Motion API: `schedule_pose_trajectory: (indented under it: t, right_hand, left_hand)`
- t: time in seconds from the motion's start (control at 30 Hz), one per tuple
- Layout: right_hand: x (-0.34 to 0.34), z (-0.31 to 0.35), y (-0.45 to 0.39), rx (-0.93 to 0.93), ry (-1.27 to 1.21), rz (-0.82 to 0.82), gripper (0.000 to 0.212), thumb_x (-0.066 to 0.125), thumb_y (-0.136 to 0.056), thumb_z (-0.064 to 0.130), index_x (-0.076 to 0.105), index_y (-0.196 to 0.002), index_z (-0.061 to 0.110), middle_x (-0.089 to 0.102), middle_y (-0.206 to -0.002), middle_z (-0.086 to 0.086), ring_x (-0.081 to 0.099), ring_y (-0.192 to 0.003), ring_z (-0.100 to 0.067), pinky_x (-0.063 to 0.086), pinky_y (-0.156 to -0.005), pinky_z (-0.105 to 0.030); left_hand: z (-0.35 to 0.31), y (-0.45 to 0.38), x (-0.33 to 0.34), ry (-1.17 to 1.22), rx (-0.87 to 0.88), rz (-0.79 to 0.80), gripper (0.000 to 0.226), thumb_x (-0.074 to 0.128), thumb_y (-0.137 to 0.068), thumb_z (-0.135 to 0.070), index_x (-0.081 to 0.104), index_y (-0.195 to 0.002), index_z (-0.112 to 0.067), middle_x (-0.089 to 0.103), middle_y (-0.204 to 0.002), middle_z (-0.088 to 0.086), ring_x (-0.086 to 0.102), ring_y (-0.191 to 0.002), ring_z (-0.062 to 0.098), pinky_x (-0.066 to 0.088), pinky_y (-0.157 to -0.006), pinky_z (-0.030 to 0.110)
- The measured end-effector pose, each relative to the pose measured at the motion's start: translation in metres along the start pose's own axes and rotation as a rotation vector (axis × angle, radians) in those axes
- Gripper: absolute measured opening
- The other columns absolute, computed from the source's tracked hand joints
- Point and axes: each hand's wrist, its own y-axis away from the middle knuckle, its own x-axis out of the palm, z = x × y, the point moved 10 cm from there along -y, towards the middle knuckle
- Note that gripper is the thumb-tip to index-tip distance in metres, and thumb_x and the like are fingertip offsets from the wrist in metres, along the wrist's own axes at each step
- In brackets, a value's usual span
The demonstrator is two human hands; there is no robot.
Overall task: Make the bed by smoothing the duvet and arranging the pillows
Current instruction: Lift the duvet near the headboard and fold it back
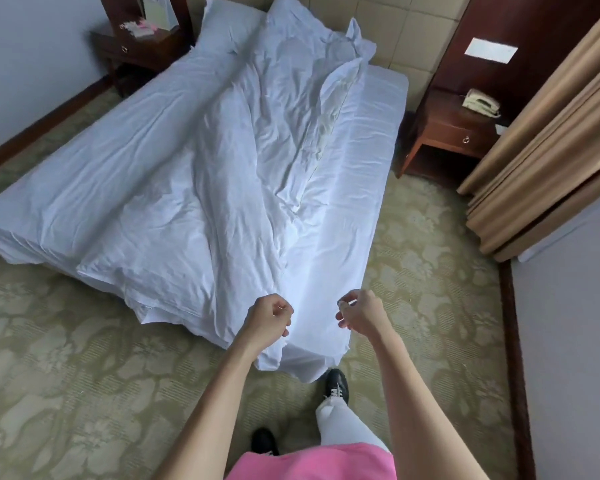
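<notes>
A white duvet (201, 188) lies crumpled in a long ridge down the middle of the bed, its foot end hanging over the near edge. The white sheet (357, 174) shows bare along the right side. Two white pillows (229, 32) (291, 32) sit at the head, and a third (342, 81) lies lengthwise on the duvet's right edge. My left hand (269, 318) hovers at the duvet's near right corner with fingers curled. My right hand (359, 311) is over the sheet's foot corner, also curled. No cloth is plainly caught in either hand.
Dark wooden nightstands flank the bed: one at the left (136, 46) with small items, one at the right (454, 133) with a telephone (480, 103). Tan curtains (548, 150) hang at the right. Patterned carpet (66, 341) surrounds the bed. My shoe (336, 381) is at the bed's corner.
</notes>
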Motion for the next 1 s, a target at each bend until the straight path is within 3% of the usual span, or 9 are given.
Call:
schedule_pose_trajectory:
  t: [0.13, 0.27, 0.43, 0.57, 0.67, 0.8, 1.0]
  right_hand:
    - [-0.014, 0.026, -0.022, -0.078, 0.018, 0.026, 0.026, 0.045, -0.083, 0.007, 0.068, -0.075, 0.015, 0.074, -0.073, -0.005, 0.073, -0.064, -0.019, 0.06, -0.068, -0.037]
    - [-0.045, 0.037, -0.061, -0.144, 0.067, 0.047, 0.033, 0.041, -0.08, 0.006, 0.062, -0.058, 0.019, 0.072, -0.07, -0.006, 0.073, -0.067, -0.021, 0.057, -0.061, -0.035]
    - [-0.112, 0.025, -0.119, -0.172, 0.064, 0.055, 0.033, 0.038, -0.083, 0.003, 0.061, -0.063, 0.015, 0.067, -0.064, -0.001, 0.069, -0.059, -0.013, 0.051, -0.054, -0.029]
    - [-0.165, 0.013, -0.162, -0.196, 0.059, 0.072, 0.033, 0.039, -0.079, 0.006, 0.059, -0.059, 0.021, 0.069, -0.065, -0.001, 0.072, -0.067, -0.02, 0.059, -0.066, -0.04]
    - [-0.204, 0.011, -0.196, -0.216, 0.046, 0.054, 0.033, 0.041, -0.079, 0.008, 0.058, -0.057, 0.024, 0.07, -0.066, -0.001, 0.072, -0.065, -0.02, 0.061, -0.068, -0.041]
    - [-0.239, 0.022, -0.238, -0.242, 0.01, 0.036, 0.033, 0.041, -0.081, 0.007, 0.059, -0.06, 0.024, 0.07, -0.069, -0.002, 0.072, -0.069, -0.024, 0.06, -0.064, -0.041]
    - [-0.251, 0.048, -0.3, -0.284, 0.09, 0.135, 0.031, 0.04, -0.082, 0.005, 0.063, -0.066, 0.019, 0.072, -0.073, -0.001, 0.072, -0.066, -0.018, 0.057, -0.059, -0.035]
  left_hand:
    - [-0.031, -0.02, 0.01, -0.132, 0.025, -0.03, 0.013, 0.052, -0.094, -0.019, 0.06, -0.084, -0.018, 0.068, -0.081, 0.003, 0.069, -0.067, 0.021, 0.048, -0.06, 0.024]
    - [-0.063, -0.052, 0.028, -0.198, 0.02, -0.068, 0.015, 0.05, -0.093, -0.02, 0.059, -0.081, -0.022, 0.067, -0.082, 0.002, 0.07, -0.078, 0.027, 0.047, -0.058, 0.025]
    - [-0.121, -0.099, 0.076, -0.255, 0.013, -0.081, 0.015, 0.047, -0.093, -0.02, 0.06, -0.085, -0.02, 0.067, -0.084, 0.001, 0.07, -0.082, 0.026, 0.053, -0.067, 0.032]
    - [-0.179, -0.136, 0.125, -0.295, 0.034, -0.072, 0.014, 0.047, -0.09, -0.025, 0.059, -0.082, -0.024, 0.067, -0.086, 0.0, 0.07, -0.079, 0.024, 0.052, -0.063, 0.03]
    - [-0.21, -0.164, 0.153, -0.355, 0.035, -0.023, 0.014, 0.047, -0.089, -0.028, 0.058, -0.08, -0.027, 0.068, -0.088, -0.001, 0.071, -0.077, 0.021, 0.051, -0.061, 0.028]
    - [-0.24, -0.203, 0.163, -0.377, 0.019, -0.046, 0.015, 0.047, -0.091, -0.023, 0.061, -0.087, -0.018, 0.069, -0.088, 0.002, 0.071, -0.078, 0.024, 0.047, -0.058, 0.024]
    - [-0.271, -0.258, 0.164, -0.281, -0.017, -0.106, 0.016, 0.047, -0.091, -0.017, 0.061, -0.088, -0.012, 0.071, -0.087, 0.008, 0.072, -0.074, 0.026, 0.044, -0.052, 0.019]
